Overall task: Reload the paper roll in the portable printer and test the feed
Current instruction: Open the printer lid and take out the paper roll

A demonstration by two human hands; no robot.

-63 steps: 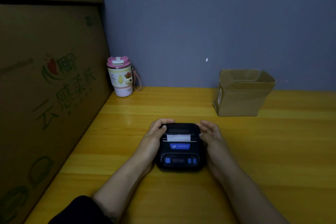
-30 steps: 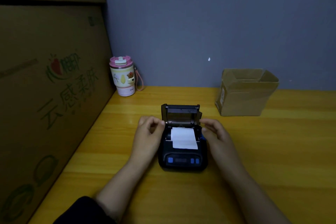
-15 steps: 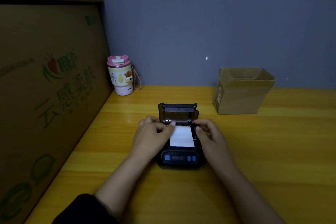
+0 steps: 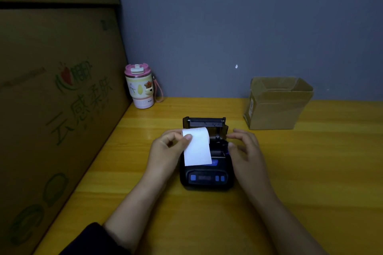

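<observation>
— Where's the roll now?

— Out of the portable printer [image 4: 207, 174], pinched in the left hand [image 4: 165, 149]. The paper roll [image 4: 196, 145] hangs over the open bay with its white tail draped down across the front panel. The lid [image 4: 204, 122] stands upright behind.

— And the right hand [image 4: 244, 147]?

— Empty, fingers loosely spread, just beside the printer's right edge.

— What could go wrong?

— That thin, smooth paper could unspool or crease if the pinch slackens. The matte black plastic casing might also slide on the glossy yellow worktop [image 4: 310, 172], since nothing pins it down.
</observation>
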